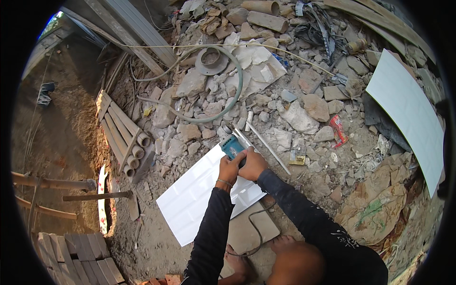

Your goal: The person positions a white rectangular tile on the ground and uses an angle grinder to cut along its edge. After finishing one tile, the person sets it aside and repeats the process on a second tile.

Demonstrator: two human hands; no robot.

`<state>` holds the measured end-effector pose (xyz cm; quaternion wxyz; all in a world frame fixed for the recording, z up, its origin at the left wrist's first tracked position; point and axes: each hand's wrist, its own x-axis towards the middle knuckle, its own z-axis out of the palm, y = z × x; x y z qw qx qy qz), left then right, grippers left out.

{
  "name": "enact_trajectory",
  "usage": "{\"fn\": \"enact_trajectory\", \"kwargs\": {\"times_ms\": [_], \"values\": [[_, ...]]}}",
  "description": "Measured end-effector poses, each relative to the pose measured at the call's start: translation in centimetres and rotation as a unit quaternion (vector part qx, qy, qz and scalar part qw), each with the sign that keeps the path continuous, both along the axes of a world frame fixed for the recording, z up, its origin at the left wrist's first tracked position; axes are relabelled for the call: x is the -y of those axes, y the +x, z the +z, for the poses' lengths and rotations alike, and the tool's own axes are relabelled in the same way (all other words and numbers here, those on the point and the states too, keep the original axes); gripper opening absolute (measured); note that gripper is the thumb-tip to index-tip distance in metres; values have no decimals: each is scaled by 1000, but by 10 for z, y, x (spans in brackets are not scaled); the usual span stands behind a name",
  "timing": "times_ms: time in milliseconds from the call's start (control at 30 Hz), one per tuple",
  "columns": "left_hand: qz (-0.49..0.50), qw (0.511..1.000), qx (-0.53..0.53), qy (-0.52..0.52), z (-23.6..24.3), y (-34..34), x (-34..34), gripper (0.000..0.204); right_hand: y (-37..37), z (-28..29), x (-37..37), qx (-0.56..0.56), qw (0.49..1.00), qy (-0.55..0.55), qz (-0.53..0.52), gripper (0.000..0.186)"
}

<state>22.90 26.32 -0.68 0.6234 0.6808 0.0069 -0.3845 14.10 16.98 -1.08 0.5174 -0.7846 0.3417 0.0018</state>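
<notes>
Blue grinder (232, 146), clasped by left hand (229, 170) and right hand (254, 165), points forward-left across the white panel's (187, 204) far end.

1. The head view looks out from the left one of two fisheye cameras worn side by side on my head, upright and unmirrored.
2. It faces steeply down: my sleeves (308, 213) rise from the lower edge, near the lens.
3. My left grip (229, 168) and right grip (254, 164) sit near the centre; rubble (300, 116) spreads beyond.
4. Its wide sweep reaches the white sheet (408, 123) at right, with black around the round picture.
</notes>
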Motion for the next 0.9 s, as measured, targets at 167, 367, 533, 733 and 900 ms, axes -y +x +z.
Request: {"fn": "enact_trajectory", "kwargs": {"times_ms": [167,367,533,733,900], "values": [[-71,996,39,29,0,10,-6,38,6,-1,-5,26,1000,4,3,69],[-126,990,-58,6,15,89,-42,35,-10,4,-5,-7,999,23,-46,70],[58,996,-65,20,-2,173,-4,44,-26,6,-6,38,995,7,-95,68],[170,966,-195,26,-14,234,77,33,-36,13,-8,21,996,2,-84,64],[192,977,-30,-91,8,315,118,29,-36,8,-7,15,997,19,-67,67]]}}
